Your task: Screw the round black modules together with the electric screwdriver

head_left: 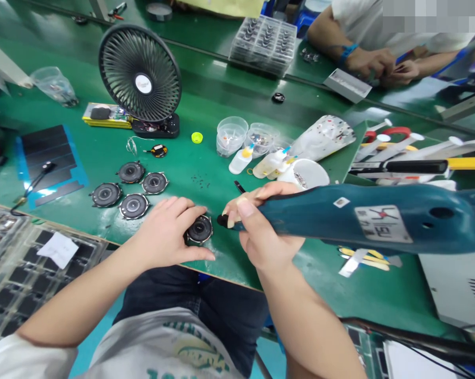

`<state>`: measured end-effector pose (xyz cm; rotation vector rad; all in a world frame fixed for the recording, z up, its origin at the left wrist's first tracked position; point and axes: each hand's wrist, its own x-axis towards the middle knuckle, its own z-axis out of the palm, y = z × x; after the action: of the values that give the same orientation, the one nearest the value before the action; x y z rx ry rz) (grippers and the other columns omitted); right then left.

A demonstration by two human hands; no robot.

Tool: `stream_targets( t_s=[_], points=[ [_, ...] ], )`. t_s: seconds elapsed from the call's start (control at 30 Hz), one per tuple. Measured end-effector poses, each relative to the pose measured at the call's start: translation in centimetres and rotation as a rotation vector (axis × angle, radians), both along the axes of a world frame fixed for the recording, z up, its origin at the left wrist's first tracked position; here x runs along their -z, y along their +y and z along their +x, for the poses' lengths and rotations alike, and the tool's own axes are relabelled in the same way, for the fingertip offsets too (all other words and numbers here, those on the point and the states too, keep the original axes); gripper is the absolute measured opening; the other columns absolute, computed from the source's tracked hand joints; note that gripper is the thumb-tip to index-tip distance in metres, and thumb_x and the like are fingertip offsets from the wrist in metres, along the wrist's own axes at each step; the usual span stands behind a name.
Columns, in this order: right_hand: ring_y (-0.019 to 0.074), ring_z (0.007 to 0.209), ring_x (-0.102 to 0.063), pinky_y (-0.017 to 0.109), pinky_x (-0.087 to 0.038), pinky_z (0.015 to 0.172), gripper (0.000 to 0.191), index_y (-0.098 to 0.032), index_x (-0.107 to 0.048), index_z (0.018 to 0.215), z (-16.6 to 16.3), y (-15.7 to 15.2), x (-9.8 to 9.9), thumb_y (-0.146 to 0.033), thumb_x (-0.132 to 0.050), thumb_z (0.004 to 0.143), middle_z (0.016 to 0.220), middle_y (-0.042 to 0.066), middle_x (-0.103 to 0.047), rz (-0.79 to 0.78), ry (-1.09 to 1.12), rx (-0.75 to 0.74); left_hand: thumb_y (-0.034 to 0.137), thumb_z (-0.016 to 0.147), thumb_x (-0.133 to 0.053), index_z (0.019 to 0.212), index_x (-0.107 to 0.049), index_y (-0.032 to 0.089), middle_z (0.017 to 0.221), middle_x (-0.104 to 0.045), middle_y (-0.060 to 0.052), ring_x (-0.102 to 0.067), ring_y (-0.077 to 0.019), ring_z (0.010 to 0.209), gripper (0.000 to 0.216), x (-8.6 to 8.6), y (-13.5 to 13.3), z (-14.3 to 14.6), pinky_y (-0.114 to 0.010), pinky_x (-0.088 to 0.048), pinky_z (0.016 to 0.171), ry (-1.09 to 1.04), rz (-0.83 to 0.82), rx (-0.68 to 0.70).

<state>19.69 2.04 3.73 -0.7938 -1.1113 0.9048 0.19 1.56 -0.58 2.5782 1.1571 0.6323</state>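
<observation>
My left hand (167,231) rests on the green table near its front edge, fingers curled around a round dark watch-like part (200,229) and holding it steady. My right hand (257,223) grips the front end of a large teal electric screwdriver (364,217), whose black tip points at the right side of that round part. Several similar round parts (131,190) lie in a cluster to the left of my left hand.
A black desk fan (140,76) stands at the back left. Clear cups (231,134), small glue bottles (240,160) and a white cup (306,173) sit behind my hands. Black trays (8,273) lie at the lower left. Another person's hands (374,63) work across the table.
</observation>
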Motion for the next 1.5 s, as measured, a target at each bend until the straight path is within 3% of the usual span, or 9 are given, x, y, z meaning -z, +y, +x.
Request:
stream_targets(
  t_s=[0.17,0.5,0.83,1.13,1.33,1.5],
  points=[
    [0.0113,0.054,-0.061,0.032,-0.059,0.065,0.025,-0.029,-0.055,0.105,-0.4,0.0,0.8,-0.020,-0.075,0.093,0.068,-0.012,-0.061,-0.056,-0.043,0.004,0.068,0.093,-0.067,0.128,-0.068,0.015,0.115,-0.072,-0.014,-0.068,-0.0311,0.102,0.064,-0.1,-0.1,-0.1,-0.046,-0.051,0.087,0.022,-0.001,-0.010],
    [0.0107,0.051,-0.059,0.030,-0.057,0.063,0.029,-0.028,-0.052,0.101,-0.9,0.3,0.5,-0.022,-0.077,0.088,0.065,-0.013,-0.059,-0.112,-0.012,0.023,0.067,0.095,-0.065,0.128,-0.067,0.013,0.116,-0.072,-0.015,-0.067,-0.0316,0.102,0.063,0.0,-0.1,0.0,-0.046,-0.051,0.087,0.032,0.032,0.003],
    [0.0140,0.057,-0.061,0.036,-0.059,0.065,0.030,-0.028,-0.051,0.093,-0.8,0.3,0.2,-0.035,-0.080,0.092,0.070,-0.008,-0.058,-0.151,-0.224,-0.046,0.070,0.095,-0.061,0.126,-0.068,0.015,0.109,-0.071,-0.013,-0.067,-0.0315,0.098,0.064,0.0,0.0,0.0,-0.045,-0.048,0.080,0.057,0.015,-0.003],
    [0.0106,0.054,-0.059,0.032,-0.056,0.064,0.026,-0.027,-0.050,0.096,-0.6,0.3,0.8,-0.029,-0.076,0.094,0.073,-0.010,-0.056,-0.113,-0.125,-0.017,0.068,0.095,-0.064,0.126,-0.068,0.014,0.114,-0.071,-0.013,-0.066,-0.0311,0.101,0.062,0.0,-0.1,0.0,-0.045,-0.049,0.085,0.043,0.014,-0.003],
    [0.0109,0.048,-0.060,0.031,-0.058,0.059,0.029,-0.027,-0.051,0.092,-0.3,0.7,-0.4,-0.026,-0.080,0.088,0.063,-0.012,-0.060,-0.107,0.020,-0.021,0.071,0.094,-0.064,0.132,-0.066,0.016,0.116,-0.067,-0.013,-0.066,-0.0309,0.103,0.067,-0.4,-0.1,-0.1,-0.047,-0.052,0.087,0.017,-0.043,-0.006],
    [0.0115,0.045,-0.060,0.030,-0.059,0.058,0.035,-0.026,-0.053,0.093,0.2,1.4,-1.4,-0.029,-0.085,0.080,0.057,-0.013,-0.060,-0.136,0.131,0.048,0.052,0.104,-0.058,0.122,-0.070,0.019,0.107,-0.065,-0.010,-0.066,-0.0262,0.099,0.040,-1.2,0.1,0.6,-0.043,-0.055,0.087,-0.021,-0.096,-0.028]
  ],
)
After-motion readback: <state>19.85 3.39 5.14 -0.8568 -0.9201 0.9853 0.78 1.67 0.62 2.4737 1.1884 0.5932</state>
